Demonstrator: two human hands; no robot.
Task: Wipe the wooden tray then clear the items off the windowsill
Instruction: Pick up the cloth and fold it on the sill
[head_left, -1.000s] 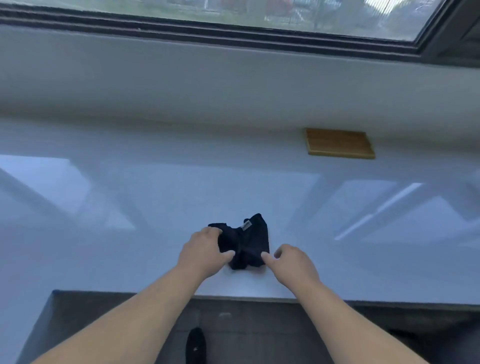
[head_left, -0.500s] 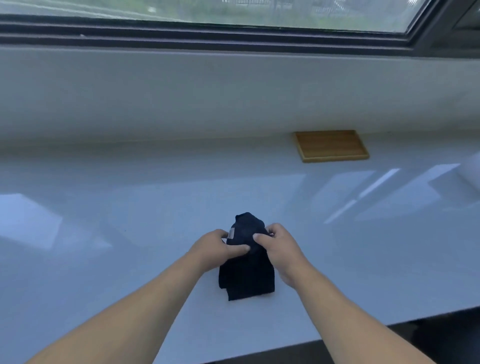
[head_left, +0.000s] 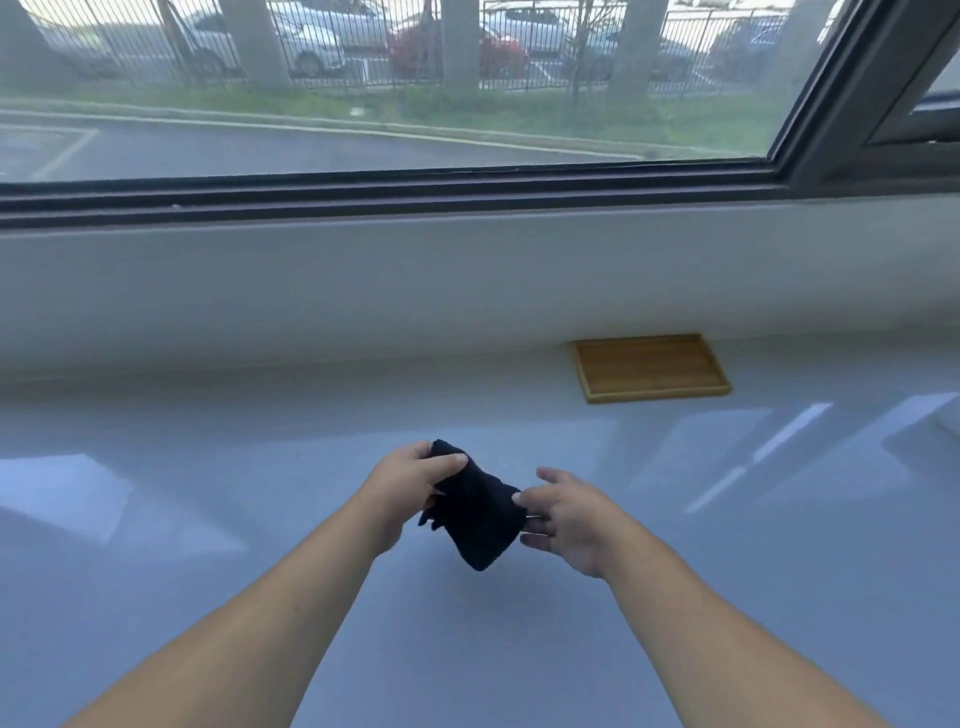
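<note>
A folded black cloth (head_left: 480, 512) is held just above the white windowsill (head_left: 208, 519), in the middle of the view. My left hand (head_left: 408, 491) grips its upper left end with thumb and fingers. My right hand (head_left: 563, 517) touches the cloth's right edge with its fingertips, the other fingers spread. A small wooden tray (head_left: 649, 366), with nothing on it, lies flat at the back right of the sill against the wall under the window.
The wide glossy sill reflects light patches. A dark window frame (head_left: 395, 195) runs along the back above a white wall strip. Something white shows at the far right edge (head_left: 948, 421).
The cloth has been lifted off the sill and turned between both hands. The view has tilted up, so the window and street now show and the sill's front edge has dropped out of sight.
</note>
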